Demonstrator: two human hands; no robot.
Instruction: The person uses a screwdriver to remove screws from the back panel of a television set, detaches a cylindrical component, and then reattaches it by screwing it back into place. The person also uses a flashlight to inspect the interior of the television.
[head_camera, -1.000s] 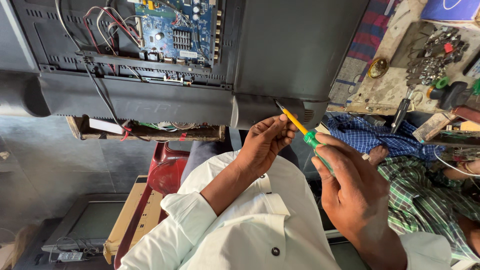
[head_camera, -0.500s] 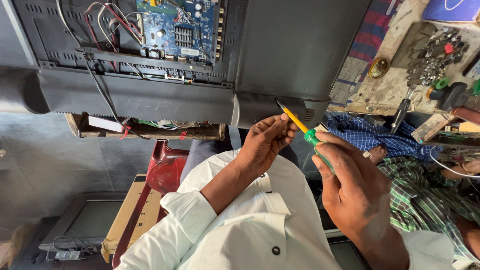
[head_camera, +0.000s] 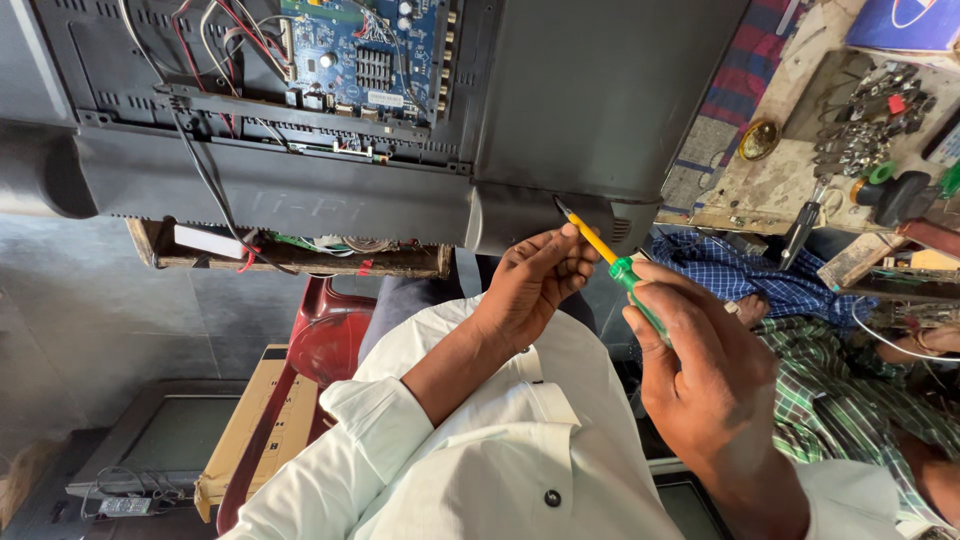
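Clutter lies off to the right of the hands: a worn workbench strewn with small metal parts, a round brass-coloured piece, a green cap and a dark-handled tool. Just below it, close to the right hand, a blue checked cloth lies bunched, and beside that sits another person in a green plaid shirt. Directly above both hands looms the grey back casing of a television, its cover partly off so that a blue circuit board and red and black wires show up and to the left. Below the left forearm stand a red plastic chair, a flat cardboard box and an old grey monitor on the floor.

The right hand is closed round the green handle of a screwdriver, held slanting up and to the left, so its yellow shaft runs to the lower edge of the casing, where the tip meets the plastic. The left hand reaches up from a rolled white sleeve, wrist bent back, its fingertips pinched against the shaft just under the tip. Whether the tip sits in a screw head is too small to tell.
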